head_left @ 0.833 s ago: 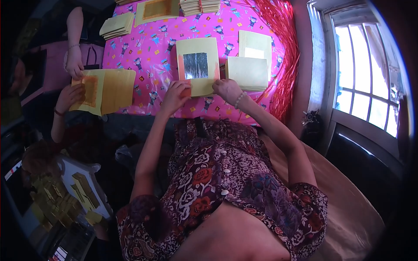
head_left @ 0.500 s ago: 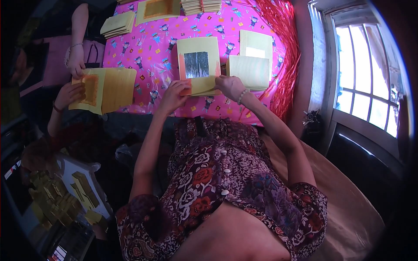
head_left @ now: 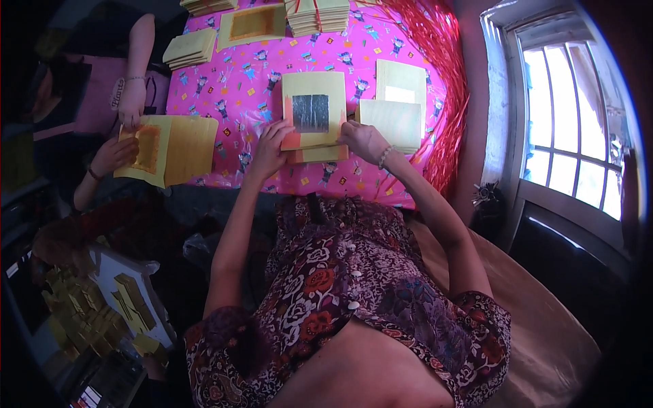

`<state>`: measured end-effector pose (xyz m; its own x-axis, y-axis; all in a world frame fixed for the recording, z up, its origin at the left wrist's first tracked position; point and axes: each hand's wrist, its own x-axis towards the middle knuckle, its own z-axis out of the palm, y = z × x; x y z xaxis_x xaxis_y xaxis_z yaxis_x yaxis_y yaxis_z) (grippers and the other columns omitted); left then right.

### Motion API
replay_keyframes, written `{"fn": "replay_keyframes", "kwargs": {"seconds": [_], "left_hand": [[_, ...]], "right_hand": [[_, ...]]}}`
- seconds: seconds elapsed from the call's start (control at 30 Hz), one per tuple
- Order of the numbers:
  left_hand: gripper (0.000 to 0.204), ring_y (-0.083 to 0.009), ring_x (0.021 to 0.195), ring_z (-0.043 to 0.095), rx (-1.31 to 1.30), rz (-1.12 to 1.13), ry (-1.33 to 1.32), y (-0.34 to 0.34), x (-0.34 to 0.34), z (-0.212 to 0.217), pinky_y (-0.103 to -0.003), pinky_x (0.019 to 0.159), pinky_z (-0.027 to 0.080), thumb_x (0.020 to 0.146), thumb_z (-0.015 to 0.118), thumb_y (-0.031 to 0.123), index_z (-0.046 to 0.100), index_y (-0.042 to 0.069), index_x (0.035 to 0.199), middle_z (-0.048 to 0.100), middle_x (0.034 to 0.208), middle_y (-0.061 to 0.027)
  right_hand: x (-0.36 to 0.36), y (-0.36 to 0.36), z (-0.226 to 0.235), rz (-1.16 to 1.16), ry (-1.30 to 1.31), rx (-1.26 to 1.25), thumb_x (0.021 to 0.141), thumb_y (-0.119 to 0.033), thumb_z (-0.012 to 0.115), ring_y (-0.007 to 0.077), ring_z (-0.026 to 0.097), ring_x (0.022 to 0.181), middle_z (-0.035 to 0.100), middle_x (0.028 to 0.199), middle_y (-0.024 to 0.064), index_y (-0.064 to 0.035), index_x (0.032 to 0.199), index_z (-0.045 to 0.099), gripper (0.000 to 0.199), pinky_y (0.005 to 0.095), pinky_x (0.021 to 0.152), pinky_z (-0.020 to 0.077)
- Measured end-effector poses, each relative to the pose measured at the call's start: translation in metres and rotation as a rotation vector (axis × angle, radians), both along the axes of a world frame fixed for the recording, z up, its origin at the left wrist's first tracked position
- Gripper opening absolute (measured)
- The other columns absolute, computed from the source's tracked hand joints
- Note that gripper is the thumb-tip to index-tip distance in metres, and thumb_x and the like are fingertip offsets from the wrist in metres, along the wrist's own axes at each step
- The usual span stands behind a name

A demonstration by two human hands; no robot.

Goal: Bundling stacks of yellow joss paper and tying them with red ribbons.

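A pale yellow card point(head_left: 315, 83) with a dark, shiny rectangle in its middle and orange patches at its sides is in front of me. My left hand point(head_left: 274, 145) grips its near left edge with bent fingers. On the near right edge, my right hand point(head_left: 365, 141) pinches it between thumb and fingers. Below the card's near edge shows a strip of another yellow sheet point(head_left: 317, 156), lying on the pink tablecloth. Just right of my right hand lies a stack of blank pale cards point(head_left: 391, 122), over a card with a white rectangle point(head_left: 401, 73).
At left, another person's hands point(head_left: 122, 153) work on an opened yellow folder point(head_left: 192, 146). Yellow card stacks point(head_left: 190, 49) and a bundle tied with red string point(head_left: 317, 17) stand at the table's far side. Red shiny fringe point(head_left: 445, 75) hangs along the right edge, near a barred window.
The upper card's near edge has come up and away from me in both hands, uncovering more of the sheet below. The whole view has shifted slightly.
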<state>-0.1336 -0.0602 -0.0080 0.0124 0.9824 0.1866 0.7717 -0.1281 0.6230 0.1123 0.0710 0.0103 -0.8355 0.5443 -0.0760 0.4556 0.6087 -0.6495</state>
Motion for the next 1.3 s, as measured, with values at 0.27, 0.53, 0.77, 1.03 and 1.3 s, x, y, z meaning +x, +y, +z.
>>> {"fn": "replay_keyframes", "kwargs": {"seconds": [0.27,0.53,0.77,1.03,1.3], "left_hand": [[0.017,-0.0321,0.094,0.055,-0.033,-0.054,-0.074,0.040,-0.031,-0.006,-0.042,0.083,0.044,0.083,0.059,0.014,0.063,0.002,0.094,0.063,0.090,-0.0136],[0.021,-0.0271,0.066,0.062,-0.056,0.076,-0.370,0.067,-0.033,-0.020,-0.035,0.062,0.048,0.085,0.061,0.017,0.055,0.000,0.094,0.062,0.074,-0.0149],[0.023,-0.0270,0.058,0.058,-0.154,0.364,-0.357,0.084,-0.026,-0.042,-0.039,0.054,0.043,0.085,0.062,0.020,0.048,0.003,0.084,0.057,0.064,-0.0119],[0.021,-0.0210,0.055,0.054,-0.114,0.440,-0.251,0.091,-0.023,-0.054,-0.037,0.053,0.040,0.087,0.061,0.020,0.050,0.003,0.088,0.054,0.062,-0.0079],[0.026,-0.0332,0.074,0.058,-0.055,0.534,-0.098,0.096,-0.006,-0.036,-0.043,0.065,0.045,0.082,0.064,0.016,0.047,0.004,0.098,0.057,0.082,-0.0143]], "right_hand": [[0.001,0.018,0.035,-0.043,0.159,-0.292,0.084,-0.035,0.065,0.0315,0.062,0.080,0.059,0.090,0.0177,-0.0001,0.098,0.049,0.041,0.0393,0.070,0.0508],[-0.032,0.023,-0.021,-0.440,0.138,-0.058,0.085,-0.021,0.061,0.0424,0.059,0.080,0.057,0.091,0.0259,0.0024,0.097,0.046,0.030,0.0472,0.070,0.0479],[-0.052,0.047,-0.045,-0.592,0.045,0.008,0.085,-0.029,0.063,0.0416,0.058,0.075,0.059,0.082,0.0240,0.0011,0.087,0.047,0.034,0.0471,0.066,0.0446],[-0.058,0.058,-0.050,-0.647,-0.077,-0.071,0.083,-0.039,0.065,0.0398,0.060,0.073,0.061,0.074,0.0223,0.0001,0.081,0.055,0.041,0.0458,0.066,0.0460],[-0.064,0.066,-0.044,-0.621,-0.294,-0.147,0.085,-0.044,0.060,0.0374,0.063,0.085,0.065,0.088,0.0217,-0.0011,0.092,0.058,0.043,0.0466,0.073,0.0497]]}}
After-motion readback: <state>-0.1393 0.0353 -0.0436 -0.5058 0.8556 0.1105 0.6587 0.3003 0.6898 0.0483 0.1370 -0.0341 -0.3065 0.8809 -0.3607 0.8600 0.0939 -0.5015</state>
